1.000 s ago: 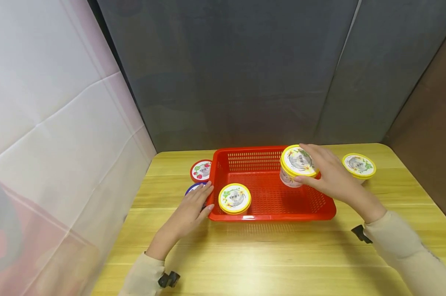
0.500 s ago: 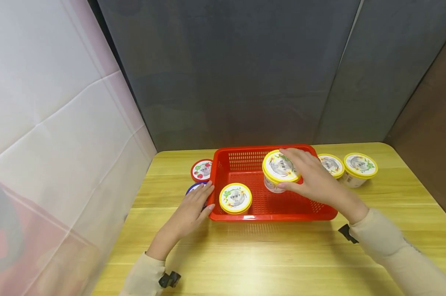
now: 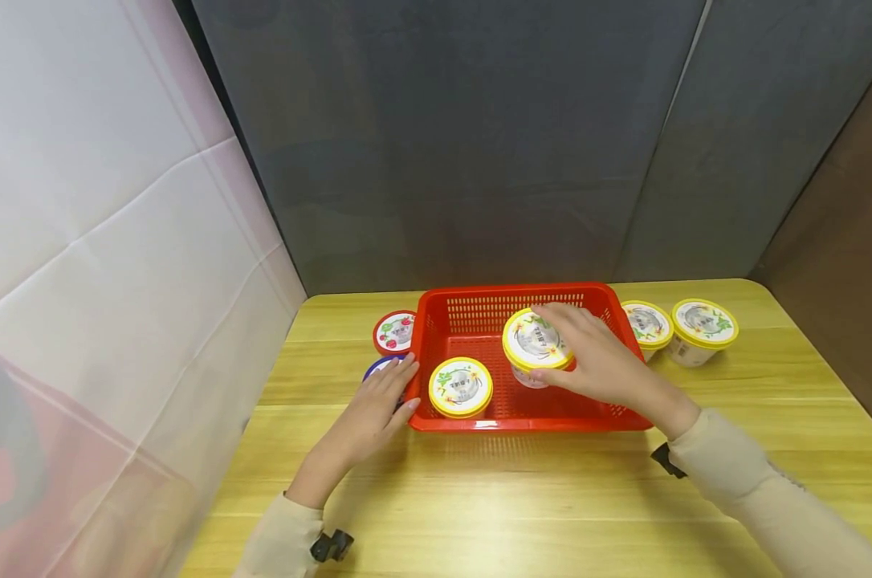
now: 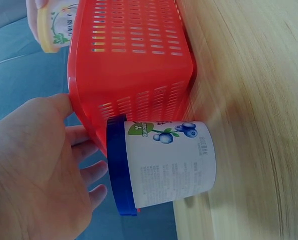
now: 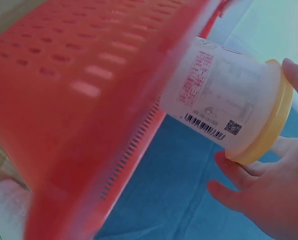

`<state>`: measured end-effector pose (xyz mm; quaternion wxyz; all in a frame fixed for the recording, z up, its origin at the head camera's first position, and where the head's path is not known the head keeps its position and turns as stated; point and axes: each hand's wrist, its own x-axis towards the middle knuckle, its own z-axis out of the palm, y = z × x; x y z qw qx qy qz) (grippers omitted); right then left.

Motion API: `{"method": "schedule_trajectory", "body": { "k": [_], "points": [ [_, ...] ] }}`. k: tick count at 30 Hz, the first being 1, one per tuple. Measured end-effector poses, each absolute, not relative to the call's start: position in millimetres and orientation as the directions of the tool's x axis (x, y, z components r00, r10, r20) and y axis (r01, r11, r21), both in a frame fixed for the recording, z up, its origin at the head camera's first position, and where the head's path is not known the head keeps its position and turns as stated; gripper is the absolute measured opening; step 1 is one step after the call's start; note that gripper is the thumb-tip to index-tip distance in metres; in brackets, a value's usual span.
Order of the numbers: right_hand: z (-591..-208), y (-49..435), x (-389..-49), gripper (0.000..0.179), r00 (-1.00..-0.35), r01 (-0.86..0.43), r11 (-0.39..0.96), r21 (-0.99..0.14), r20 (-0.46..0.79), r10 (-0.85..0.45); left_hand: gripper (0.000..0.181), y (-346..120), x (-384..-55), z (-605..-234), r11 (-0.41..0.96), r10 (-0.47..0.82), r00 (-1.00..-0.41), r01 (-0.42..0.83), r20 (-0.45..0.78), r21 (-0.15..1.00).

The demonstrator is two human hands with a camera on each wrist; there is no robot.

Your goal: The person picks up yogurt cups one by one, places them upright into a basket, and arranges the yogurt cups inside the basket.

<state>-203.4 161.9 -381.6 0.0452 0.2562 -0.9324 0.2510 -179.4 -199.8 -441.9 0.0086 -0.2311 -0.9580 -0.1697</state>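
Note:
My right hand (image 3: pixel 588 356) grips a white tub with a yellow lid (image 3: pixel 535 339) by its lid, over the inside of a red plastic basket (image 3: pixel 552 424). In the right wrist view, thumb and fingers span the yellow lid (image 5: pixel 276 112), and the tub's lower part is hidden behind the basket rim. Another yellow-lidded tub (image 3: pixel 461 387) stands in the basket's near left corner. My left hand (image 3: pixel 367 413) touches the basket's left rim with relaxed fingers, above a blue-lidded tub with blueberries on it (image 4: pixel 169 165) that stands outside against the basket.
A red-lidded tub (image 3: pixel 393 332) stands left of the basket, behind the blue-lidded one. Two yellow-lidded tubs, a nearer one (image 3: pixel 647 324) and a farther one (image 3: pixel 703 327), are on the wooden table (image 3: pixel 508 514) to the right. A dark wall (image 3: pixel 465 144) rises behind.
My right hand has carried the yellow-lidded tub leftward and lower, from the basket's right side towards its middle. My left hand and the basket have hardly moved.

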Motion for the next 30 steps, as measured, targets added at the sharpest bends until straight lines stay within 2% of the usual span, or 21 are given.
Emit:
{"method": "schedule_trajectory", "body": {
  "k": [10,30],
  "points": [
    [-397.6,155.3,-201.5,0.090,-0.869,-0.485,0.703,-0.521,0.193,-0.456,0.063,-200.4,-179.1,-443.6,0.839,0.433,-0.897,0.436,0.085,0.326],
    [-429.0,146.8,-204.8,0.093,-0.881,-0.438,0.730,-0.525,0.092,-0.463,0.063,-200.1,-180.4,-443.2,0.832,0.446,-0.890,0.452,0.096,0.322]
  ]
}}
